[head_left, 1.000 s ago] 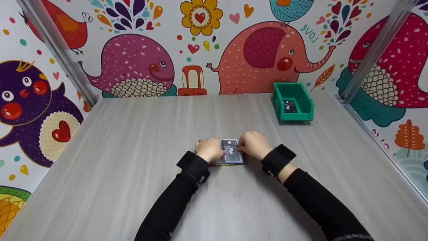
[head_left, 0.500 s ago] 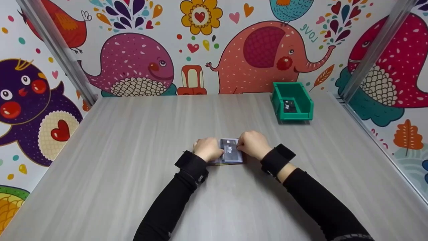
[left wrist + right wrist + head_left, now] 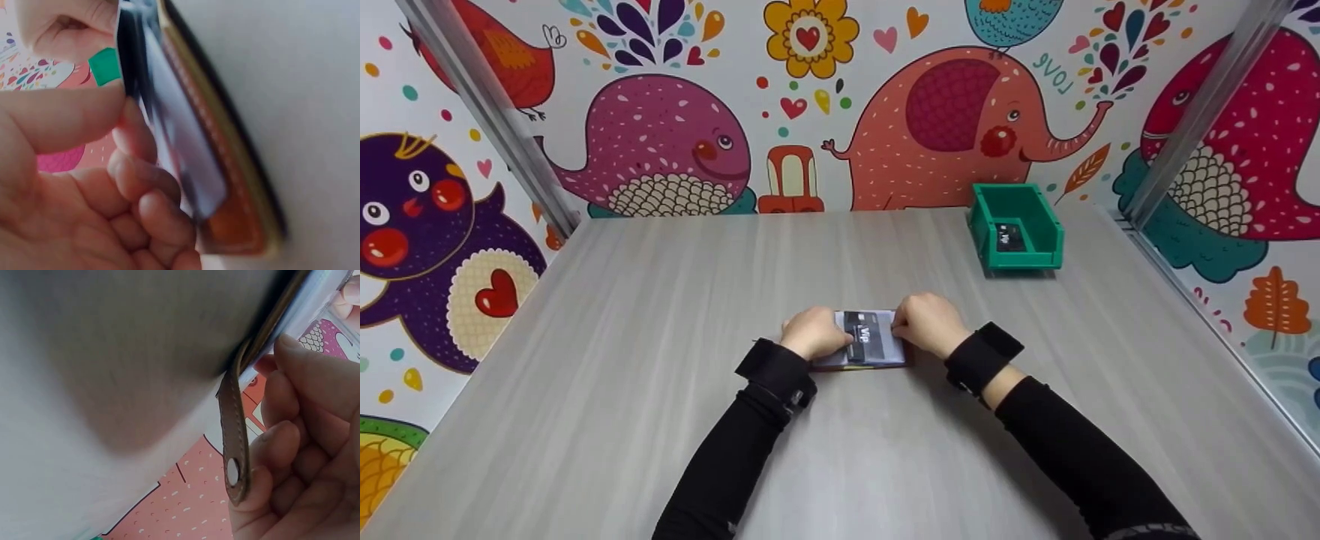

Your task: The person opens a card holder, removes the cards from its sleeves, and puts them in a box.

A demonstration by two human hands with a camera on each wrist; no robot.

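At centre, the left hand (image 3: 814,333) pinched the dark rectangular card (image 3: 865,335) over the brown leather holder (image 3: 233,225); the right hand (image 3: 932,324) pinched a clear plastic sleeve (image 3: 893,349) at right. Card-sliding seemed underway, next needing that sleeve steady.

Brown, pale-stitched on the wallet (image 3: 232,229); dark grey, white-lettered on the card (image 3: 868,345) at the wallet. Green on the bin (image 3: 1024,261) beyond the wallet; streaked pale grey on the table (image 3: 855,457) beneath it. Black on 2 sleeves (image 3: 727,457); white with coral elephant (image 3: 900,169) and purple whale (image 3: 652,142) on the wall (image 3: 870,75) behind.
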